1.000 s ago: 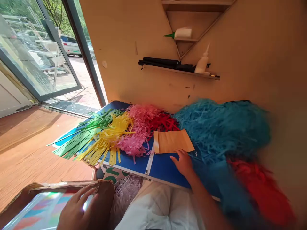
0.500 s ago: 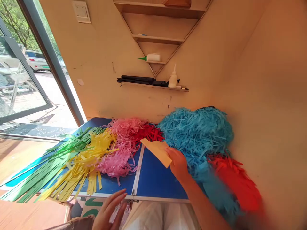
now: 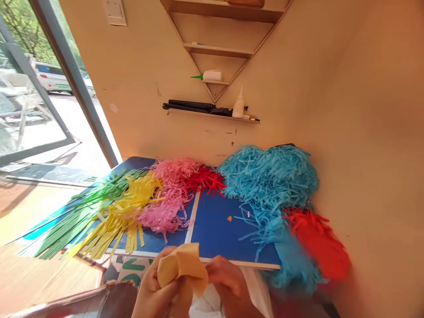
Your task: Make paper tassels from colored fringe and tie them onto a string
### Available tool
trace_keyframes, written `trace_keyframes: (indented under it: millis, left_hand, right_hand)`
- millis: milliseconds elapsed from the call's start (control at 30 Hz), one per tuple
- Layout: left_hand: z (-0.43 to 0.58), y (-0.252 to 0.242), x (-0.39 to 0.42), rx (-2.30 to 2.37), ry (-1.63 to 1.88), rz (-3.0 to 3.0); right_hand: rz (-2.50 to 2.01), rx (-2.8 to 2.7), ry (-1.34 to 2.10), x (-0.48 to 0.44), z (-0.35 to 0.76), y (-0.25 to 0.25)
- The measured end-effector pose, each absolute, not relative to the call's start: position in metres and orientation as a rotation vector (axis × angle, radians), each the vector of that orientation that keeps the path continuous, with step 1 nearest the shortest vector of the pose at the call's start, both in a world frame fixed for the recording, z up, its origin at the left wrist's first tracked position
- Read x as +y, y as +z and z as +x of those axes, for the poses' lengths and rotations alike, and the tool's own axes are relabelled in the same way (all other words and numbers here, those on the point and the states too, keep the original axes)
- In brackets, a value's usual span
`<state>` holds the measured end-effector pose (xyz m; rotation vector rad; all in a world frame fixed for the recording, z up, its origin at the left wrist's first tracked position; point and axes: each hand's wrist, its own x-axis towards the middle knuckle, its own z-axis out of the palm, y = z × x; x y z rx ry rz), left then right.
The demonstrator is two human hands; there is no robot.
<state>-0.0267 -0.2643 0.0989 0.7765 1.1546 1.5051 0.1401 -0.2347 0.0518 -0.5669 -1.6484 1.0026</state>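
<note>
— The left hand (image 3: 154, 285) has what, exactly?
— An orange sheet of paper (image 3: 190, 265), pinched between thumb and fingers. The sheet is bent, one part drooping.
— And the right hand (image 3: 228, 280)?
— Fingers curled close together at the sheet's right side. I can't tell whether they grip it.
— So where is the sheet?
— Between both hands, at the near edge of the blue table (image 3: 228, 240), over pale clothing (image 3: 207, 304).
— What lies on the table?
— From the left: green strips (image 3: 77, 221), yellow strips (image 3: 129, 212) and pink shreds (image 3: 168, 207), overlapping. Then red strips (image 3: 207, 179) towards the wall, and a big light-blue heap (image 3: 271, 176) touching them.
— Beyond the heap?
— A bright red bundle (image 3: 318, 245), just beside its lower right.
— That little speck?
— A small orange scrap (image 3: 229, 218), near loose blue strands.
— The wall?
— A white bottle (image 3: 238, 108) stands upright on a narrow shelf (image 3: 205, 114); higher up, a green-tipped bottle (image 3: 212, 75) lies sideways.
</note>
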Motion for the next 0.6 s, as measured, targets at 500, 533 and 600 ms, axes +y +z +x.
trace_keyframes:
  millis: [500,533,600]
  left_hand:
    - [0.011,0.017,-0.246,1.335,1.393,2.045]
    - [0.013,0.013,-0.247,1.385,1.386,2.100]
    - [0.014,0.008,-0.249,1.493,1.326,2.109]
  right_hand:
    - [-0.720,-0.702,1.897,-0.247,0.109,0.011]
    - [-0.767,-0.697,1.892,-0.247,0.110,0.005]
    - [-0.846,-0.748,1.861,-0.246,0.112,-0.010]
